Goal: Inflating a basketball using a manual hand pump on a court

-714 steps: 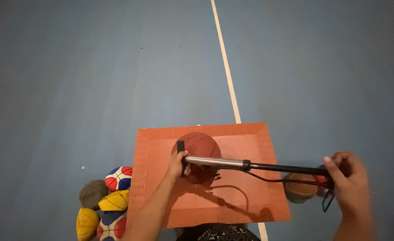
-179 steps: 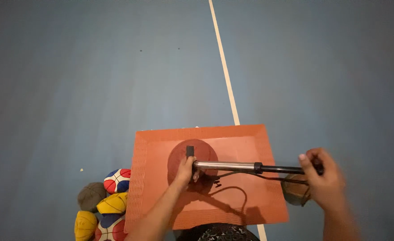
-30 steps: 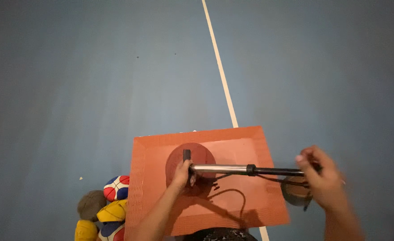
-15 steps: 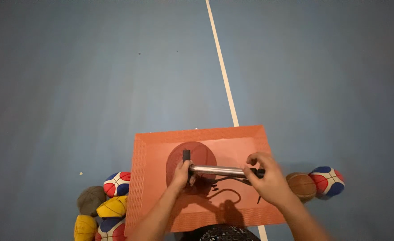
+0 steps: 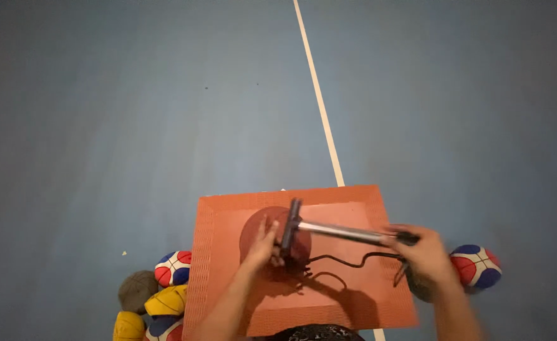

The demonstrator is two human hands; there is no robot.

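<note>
A dark red ball [image 5: 259, 228] lies on an orange mat [image 5: 354, 208]. My left hand [image 5: 264, 246] rests on the ball and holds the black foot end of a hand pump [image 5: 338, 232] against it. The pump's silver barrel runs to the right. My right hand [image 5: 425, 254] is closed around the pump's handle at the mat's right edge. A thin black hose [image 5: 348, 260] loops from the pump down onto the mat beside the ball.
Blue court floor with a white line [image 5: 319, 95] running away ahead. A pile of deflated balls, yellow, grey and red-white-blue [image 5: 155, 297], lies left of the mat. A red-white-blue ball [image 5: 477, 265] and a darker ball sit right of my right hand.
My right hand has drawn the pump handle back out to the right after pushing it in half a second ago. The left hand has stayed on the ball.
</note>
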